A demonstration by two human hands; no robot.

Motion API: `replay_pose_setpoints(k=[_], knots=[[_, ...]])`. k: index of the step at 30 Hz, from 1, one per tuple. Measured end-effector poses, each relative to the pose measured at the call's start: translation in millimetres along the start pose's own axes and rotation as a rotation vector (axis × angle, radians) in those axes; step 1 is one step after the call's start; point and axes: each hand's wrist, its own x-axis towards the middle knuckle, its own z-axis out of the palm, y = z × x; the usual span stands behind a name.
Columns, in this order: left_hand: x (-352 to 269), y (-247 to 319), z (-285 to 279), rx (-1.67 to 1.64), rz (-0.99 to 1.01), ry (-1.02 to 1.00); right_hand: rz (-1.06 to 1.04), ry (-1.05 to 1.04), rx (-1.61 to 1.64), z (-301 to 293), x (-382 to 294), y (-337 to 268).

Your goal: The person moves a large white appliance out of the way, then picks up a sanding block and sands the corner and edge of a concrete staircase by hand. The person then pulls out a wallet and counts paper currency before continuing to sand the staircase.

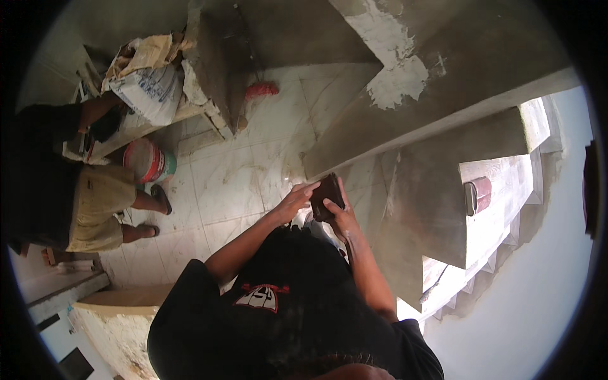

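My right hand (343,219) grips a dark, flat rectangular case (325,195) in front of my waist. The right thumb lies across the face of the case, and the fingers go behind its right edge. Whether it is a phone in a cover or a wallet cannot be told. My left hand (295,203) is at the left side of the case, its index finger reaching the upper left edge. The other left fingers are partly bent and hold nothing visible.
A staircase (427,190) rises at right, with a reddish-brown case (480,195) on a step. At left a person (97,204) reaches toward sacks (149,90) above a paint bucket (145,160). A red broom head (262,90) rests on the tiled floor (228,185).
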Motion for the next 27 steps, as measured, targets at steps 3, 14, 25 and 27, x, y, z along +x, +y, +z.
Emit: replay_pose_setpoints(k=[3,14,25,27], knots=[[-3,-32,-34,0.281,-0.059,0.082,0.011,0.084,0.084,-12,-4,6],[-50,-141,-157,0.986,-0.279,-0.517,-0.086,0.443,-0.353,-56,-7,73],[-37,-217,-191,1.516,-0.436,-0.4,-0.054,0.758,-0.569,-55,-43,135],[-32,-216,-193,1.517,-0.49,-0.431,-0.044,0.76,-0.428,-40,-67,113]])
